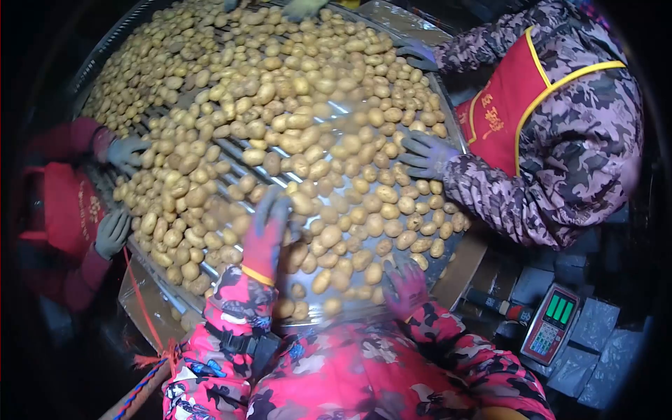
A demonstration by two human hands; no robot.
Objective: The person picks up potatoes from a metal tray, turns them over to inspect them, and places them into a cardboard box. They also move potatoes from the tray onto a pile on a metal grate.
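Note:
Potatoes (301, 126) cover a large sorting table with metal bars (245, 164). My left hand (267, 227), in a pink and grey glove, reaches over the potatoes left of the table's near middle, fingers extended and apart from the thumb; nothing shows in it. Near the front edge, my right hand (404, 285), in a pink and grey glove, lies beside potatoes with its fingers spread and holds nothing.
At the right, a person in camouflage (560, 133) and red apron has both gloved hands at the potatoes. Another person's gloved hands (113, 232) are at the left edge. A digital scale (551, 325) sits lower right; a striped rope (143, 385) lower left.

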